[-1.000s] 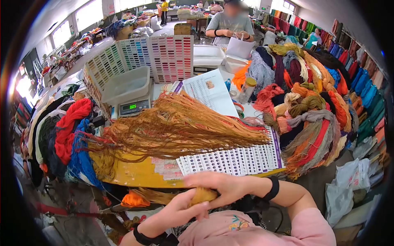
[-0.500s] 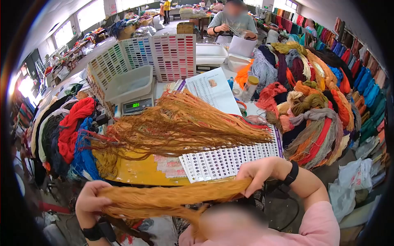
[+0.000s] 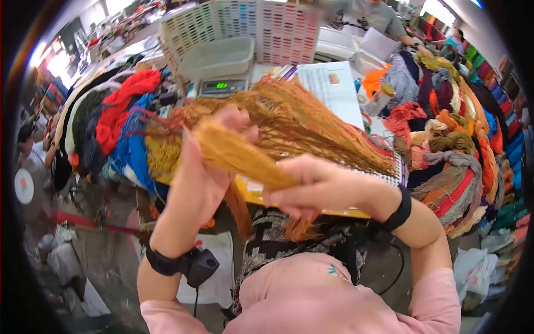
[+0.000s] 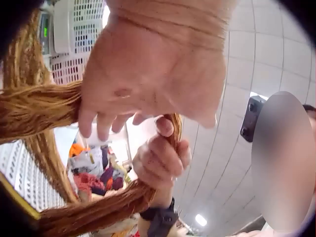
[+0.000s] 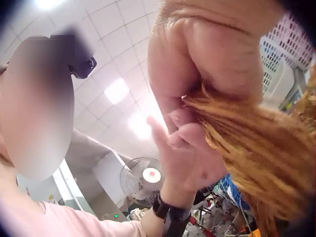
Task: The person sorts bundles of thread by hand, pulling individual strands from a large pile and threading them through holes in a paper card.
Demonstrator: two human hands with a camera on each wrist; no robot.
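Note:
A golden-brown skein of thread [image 3: 239, 155] stretches between the two hands above the near table edge. The right hand [image 3: 325, 183] grips one end of it, fingers curled round the strands, and a short tail hangs below. My left hand [image 3: 196, 181] is raised, palm showing, with its fingers extended and the skein's other end lying against them. In the left wrist view strands [image 4: 39, 111] run behind that hand, partly hidden by it. On the table behind lies a large spread bundle of orange-brown threads [image 3: 311, 128].
A digital scale [image 3: 225, 86] carries a clear plastic tub [image 3: 217, 58] before a folding colour chart [image 3: 286, 33]. Coloured skeins are heaped at left [image 3: 125, 108] and right [image 3: 445, 142]. A printed sheet [image 3: 334, 89] lies at the back. Another person [image 3: 378, 16] sits opposite.
The hands first worked together on the bundled skein, then pulled it wide apart. Now they are closer together and higher, and the left hand's fingers have opened. The head view has tilted down.

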